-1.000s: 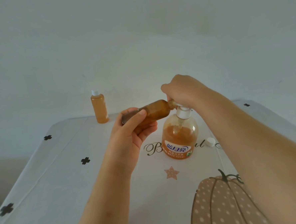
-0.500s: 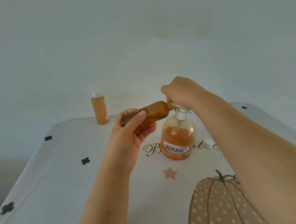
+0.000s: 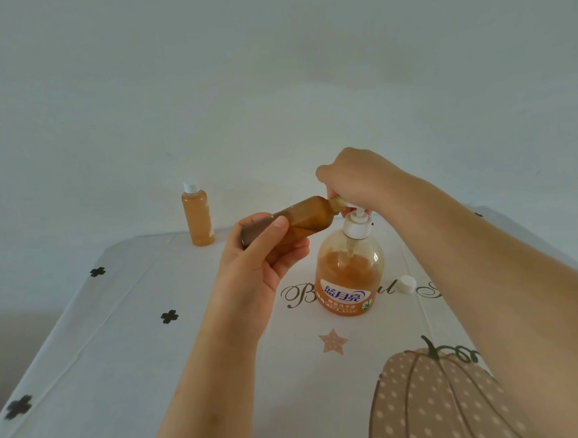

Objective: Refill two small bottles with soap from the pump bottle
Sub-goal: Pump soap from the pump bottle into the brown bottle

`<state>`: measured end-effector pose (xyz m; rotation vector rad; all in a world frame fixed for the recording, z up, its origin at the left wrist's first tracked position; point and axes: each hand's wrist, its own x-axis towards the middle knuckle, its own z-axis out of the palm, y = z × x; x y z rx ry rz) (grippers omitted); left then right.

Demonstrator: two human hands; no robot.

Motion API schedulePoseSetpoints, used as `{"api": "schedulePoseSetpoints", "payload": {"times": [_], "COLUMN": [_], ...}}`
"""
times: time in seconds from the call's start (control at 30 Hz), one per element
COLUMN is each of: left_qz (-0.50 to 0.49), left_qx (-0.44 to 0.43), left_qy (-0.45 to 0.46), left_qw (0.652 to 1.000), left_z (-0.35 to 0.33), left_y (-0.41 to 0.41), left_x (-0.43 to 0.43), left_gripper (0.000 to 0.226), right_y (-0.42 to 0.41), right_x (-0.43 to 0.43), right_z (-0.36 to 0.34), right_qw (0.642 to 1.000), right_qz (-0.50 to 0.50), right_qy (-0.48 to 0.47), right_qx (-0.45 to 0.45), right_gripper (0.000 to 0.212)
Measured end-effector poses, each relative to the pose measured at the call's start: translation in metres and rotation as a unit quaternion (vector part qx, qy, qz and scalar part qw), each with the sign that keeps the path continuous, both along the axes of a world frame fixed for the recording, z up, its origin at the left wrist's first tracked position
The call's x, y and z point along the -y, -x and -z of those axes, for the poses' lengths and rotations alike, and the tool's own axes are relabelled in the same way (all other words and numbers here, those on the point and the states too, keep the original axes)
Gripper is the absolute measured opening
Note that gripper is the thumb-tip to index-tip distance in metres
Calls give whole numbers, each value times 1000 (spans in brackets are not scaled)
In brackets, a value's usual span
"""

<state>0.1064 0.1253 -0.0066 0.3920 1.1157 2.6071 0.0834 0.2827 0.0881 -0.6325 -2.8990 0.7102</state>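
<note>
Centre frame, the left hand [image 3: 260, 268] grips a small bottle [image 3: 302, 218] tipped sideways, mouth at the pump bottle [image 3: 350, 276] to catch soap. The right hand [image 3: 356, 181] curls over its head to press. A capped bottle [image 3: 198, 217] stands upper left.

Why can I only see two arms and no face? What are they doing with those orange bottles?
No machine here, just a person's two bare hands. The camera sits on their head and looks down, so you see what they see. The left hand holds a small bottle tipped sideways, its mouth at the spout of the pump bottle. The right hand is curled over the pump top. A second small bottle, capped, stands farther back on the tablecloth, and a loose white cap lies beside the pump bottle.
</note>
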Motion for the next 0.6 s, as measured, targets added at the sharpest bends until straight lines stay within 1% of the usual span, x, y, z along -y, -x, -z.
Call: {"api": "schedulePoseSetpoints", "payload": {"times": [0.13,0.23,0.3,0.4,0.57,0.6], "left_qz": [-6,-12,-10,-6,-8,-7], "left_qx": [5,19,24,11,12,13], "left_qy": [13,24,21,24,28,27], "left_qw": [1000,999,999,1000,1000,1000], "left_z": [1,6,6,4,4,4], "left_y": [2,4,4,4,3,3], "left_x": [0,-1,-1,-1,0,0], "left_gripper": [26,14,17,29,16,17], "right_y": [1,2,1,3,2,1], "right_x": [-1,-2,-4,-5,-4,-5], "right_z": [9,15,16,17,16,15], "right_qw": [1000,1000,1000,999,999,999], "right_qz": [1,5,2,3,9,8], "right_qy": [-4,-2,5,19,29,31], "right_qx": [-16,-20,-23,-31,-27,-29], "right_gripper": [34,34,35,36,36,36]}}
